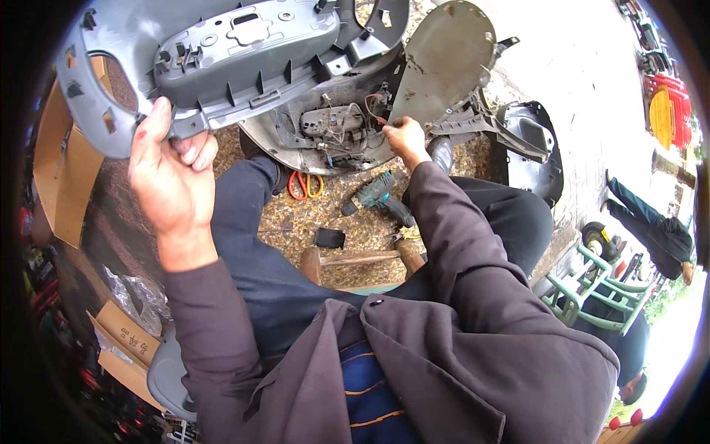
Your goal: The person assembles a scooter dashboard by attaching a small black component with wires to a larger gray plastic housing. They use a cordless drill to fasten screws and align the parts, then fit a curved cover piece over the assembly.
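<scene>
My left hand [174, 174] holds up a large grey plastic panel [255, 96] by its lower left edge, thumb on the near face. The panel has ribs, clips and a raised middle section with cut-outs. Below and behind it lies a second, dusty shell [281, 144], hollow side up, with a wired unit [331, 122] inside. My right hand [405, 139] is over that shell's right side, fingers pinched on a thin wire [376, 117] with a reddish end. A broad, dirty, rounded panel [447, 55] stands just beyond my right hand.
Between my legs lie red-and-yellow-handled scissors [305, 186], a teal cordless drill [377, 198], a black flat object [330, 237], pliers [406, 236] and a wooden stool [359, 257]. A black plastic part [529, 152] lies right. Cardboard boxes [70, 177] stand left; green chairs [603, 285] and people are right.
</scene>
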A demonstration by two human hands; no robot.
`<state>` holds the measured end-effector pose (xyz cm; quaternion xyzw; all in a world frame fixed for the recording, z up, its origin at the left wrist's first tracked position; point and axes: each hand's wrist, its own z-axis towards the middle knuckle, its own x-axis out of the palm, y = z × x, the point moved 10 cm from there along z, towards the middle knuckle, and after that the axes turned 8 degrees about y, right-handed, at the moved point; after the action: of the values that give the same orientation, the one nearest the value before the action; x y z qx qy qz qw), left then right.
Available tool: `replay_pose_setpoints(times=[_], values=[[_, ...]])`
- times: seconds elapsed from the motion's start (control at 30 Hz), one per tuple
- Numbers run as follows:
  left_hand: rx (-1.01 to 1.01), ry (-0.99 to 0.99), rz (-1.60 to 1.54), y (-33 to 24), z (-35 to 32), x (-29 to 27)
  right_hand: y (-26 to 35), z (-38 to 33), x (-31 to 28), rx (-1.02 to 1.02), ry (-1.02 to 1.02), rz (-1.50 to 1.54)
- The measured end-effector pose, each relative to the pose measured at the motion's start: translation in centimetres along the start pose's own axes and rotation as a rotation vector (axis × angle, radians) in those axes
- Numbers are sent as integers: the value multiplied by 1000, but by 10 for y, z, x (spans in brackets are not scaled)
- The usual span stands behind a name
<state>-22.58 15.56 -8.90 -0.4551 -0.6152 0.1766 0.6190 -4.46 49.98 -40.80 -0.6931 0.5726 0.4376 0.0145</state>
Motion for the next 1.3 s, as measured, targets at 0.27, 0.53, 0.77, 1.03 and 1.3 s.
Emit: replay_pose_setpoints(times=[0.27,0.53,0.77,1.03,1.3], values=[[27,-38,74,-8,-3,3,49,51,7,-32,-62,-186],[-42,-74,88,2,2,5,50,68,7,-36,-121,-238],[-34,-284,126,1,-5,-5,72,43,-9,-257,-265,-175],[2,-181,123,11,-4,-21,102,-28,-48,-424,-246,66],[-120,-136,205,38,-9,-40,124,-111,-91,-504,-48,325]])
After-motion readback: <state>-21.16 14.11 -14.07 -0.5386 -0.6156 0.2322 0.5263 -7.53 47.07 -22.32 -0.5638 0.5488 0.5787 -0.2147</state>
